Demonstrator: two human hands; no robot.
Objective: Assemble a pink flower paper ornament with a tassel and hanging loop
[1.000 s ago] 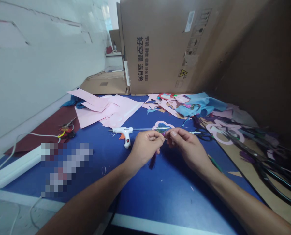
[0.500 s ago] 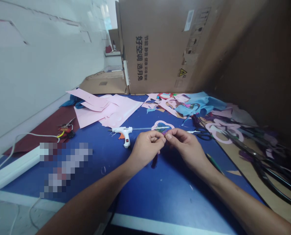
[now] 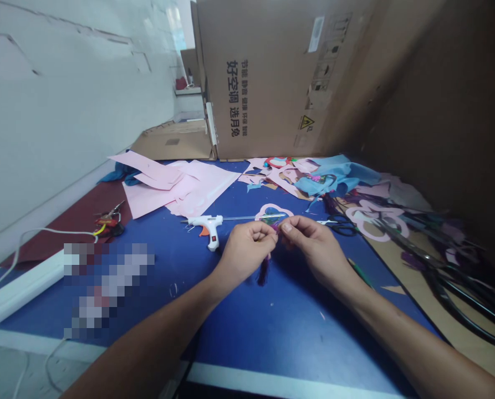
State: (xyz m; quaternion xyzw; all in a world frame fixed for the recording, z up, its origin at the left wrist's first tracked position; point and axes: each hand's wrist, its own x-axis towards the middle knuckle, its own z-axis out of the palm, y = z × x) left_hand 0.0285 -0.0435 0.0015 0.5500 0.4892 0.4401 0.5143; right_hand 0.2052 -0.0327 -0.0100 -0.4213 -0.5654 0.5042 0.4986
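Between my two hands, above the blue table, is a purple tassel. My left hand is closed on it, and its dark strands hang below the fingers. The fingertips of my right hand pinch the tassel's upper end, close against the left fingertips. Just behind the hands lies a pink flower-shaped cutout with a blue and green middle, partly hidden by the fingers. To the left of my left hand a white glue gun with an orange trigger lies on its side, a clear glue stick reaching out of its back.
Pink sheets lie at the back left, pink and blue scraps at the back right. Large black shears and small scissors are on the right. Pliers and a white bar are on the left. A cardboard box stands behind.
The hands stay together with only small finger movements, and slightly more of the purple tassel shows between and below them. The whole view has shifted a little.
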